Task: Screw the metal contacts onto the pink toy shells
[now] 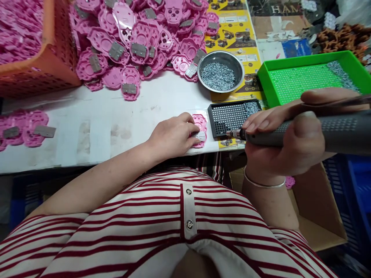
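My left hand [176,133] rests at the table's front edge with its fingers closed on a pink plastic shell [199,120]. A small grey plate [200,136] sits on that shell, partly behind my fingertips. In my right hand [290,143] is a dark grey electric screwdriver [342,133], held almost level, its tip pointing left. The tip is over the near edge of a black perforated tray [224,116]; I cannot tell if it touches. Small screws [251,108] gather at the tray's right end, partly hidden by my right hand.
Beyond the tray stands a metal bowl [240,79] of screws. A green tray [278,96] with more screws is at the right. Pink shells with grey plates [139,50] are heaped at the back, beside an orange basket [62,58]. A cardboard box [319,208] sits below the table.
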Tool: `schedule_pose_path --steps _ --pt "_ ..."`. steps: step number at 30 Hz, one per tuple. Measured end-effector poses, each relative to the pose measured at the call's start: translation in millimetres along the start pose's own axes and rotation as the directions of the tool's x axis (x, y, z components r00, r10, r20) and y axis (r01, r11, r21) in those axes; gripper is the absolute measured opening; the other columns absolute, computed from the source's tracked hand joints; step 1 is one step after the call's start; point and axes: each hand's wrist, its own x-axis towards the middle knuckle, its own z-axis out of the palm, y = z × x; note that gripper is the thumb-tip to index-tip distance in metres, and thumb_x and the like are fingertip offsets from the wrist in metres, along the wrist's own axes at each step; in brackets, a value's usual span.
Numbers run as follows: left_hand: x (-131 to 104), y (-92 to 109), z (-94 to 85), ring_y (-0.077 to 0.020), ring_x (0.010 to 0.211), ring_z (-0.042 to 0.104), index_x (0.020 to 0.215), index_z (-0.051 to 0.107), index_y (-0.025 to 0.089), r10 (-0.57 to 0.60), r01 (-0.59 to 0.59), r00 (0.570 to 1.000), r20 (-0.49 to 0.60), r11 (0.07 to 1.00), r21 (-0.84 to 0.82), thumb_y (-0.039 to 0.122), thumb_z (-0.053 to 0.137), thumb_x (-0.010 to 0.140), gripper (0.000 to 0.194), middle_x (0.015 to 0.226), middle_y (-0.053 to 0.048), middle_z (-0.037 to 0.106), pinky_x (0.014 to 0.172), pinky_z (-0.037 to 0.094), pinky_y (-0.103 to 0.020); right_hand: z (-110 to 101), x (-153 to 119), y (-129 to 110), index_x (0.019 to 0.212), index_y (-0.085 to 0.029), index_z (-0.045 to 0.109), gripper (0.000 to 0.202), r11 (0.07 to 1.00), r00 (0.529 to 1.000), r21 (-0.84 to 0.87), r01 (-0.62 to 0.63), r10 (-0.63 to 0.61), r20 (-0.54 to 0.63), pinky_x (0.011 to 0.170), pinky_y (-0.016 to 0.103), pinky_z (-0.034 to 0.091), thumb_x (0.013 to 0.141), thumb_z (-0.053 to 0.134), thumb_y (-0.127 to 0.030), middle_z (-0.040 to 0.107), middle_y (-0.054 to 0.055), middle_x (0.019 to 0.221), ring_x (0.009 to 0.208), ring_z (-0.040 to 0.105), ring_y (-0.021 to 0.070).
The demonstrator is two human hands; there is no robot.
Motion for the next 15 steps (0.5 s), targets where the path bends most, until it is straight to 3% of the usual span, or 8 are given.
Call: schedule_pose_path --steps 4,10,15 --pt "0.6 -0.4 -0.1 -0.0209 0.103 0.064 0.113 0.073 0.029 0.013 -0.013 1.000 0.011 1.000 0.019 0.039 0.056 0.093 0.028 0.124 -0.002 0.062 0.074 0.049 -0.032 3.1 -2.2 3.9 0.097 -0.029 0.068 0.015 0.996 1.000 0.084 -0.015 0.015 0.005 0.045 0.019 0.046 0.083 0.065 -0.030 0.044 -0.007 0.060 0.046 0.049 0.0042" --pt "1.4 -1.7 0.7 -0.0209 0.102 0.065 0.111 0.073 0.026 0.052 -0.052 0.999 0.006 0.999 0.013 0.035 0.054 0.095 0.026 0.121 -0.002 0.064 0.074 0.049 -0.032 7.3 -5.2 6.5 0.102 -0.029 0.065 0.019 0.998 0.998 -0.041 -0.051 0.052 0.030 0.045 0.023 0.044 0.086 0.062 -0.040 0.044 -0.006 0.062 0.045 0.049 0.0066" --pt "1.0 -2.3 1.1 -0.0211 0.101 0.065 0.111 0.072 0.025 0.062 -0.062 0.998 0.004 0.998 0.021 0.034 0.054 0.095 0.025 0.122 -0.002 0.063 0.073 0.049 -0.032 7.4 -5.5 9.2 0.102 -0.029 0.064 0.020 1.000 0.999 -0.015 -0.025 0.025 0.037 0.042 0.022 0.042 0.086 0.062 -0.041 0.043 -0.006 0.062 0.044 0.047 0.0067"
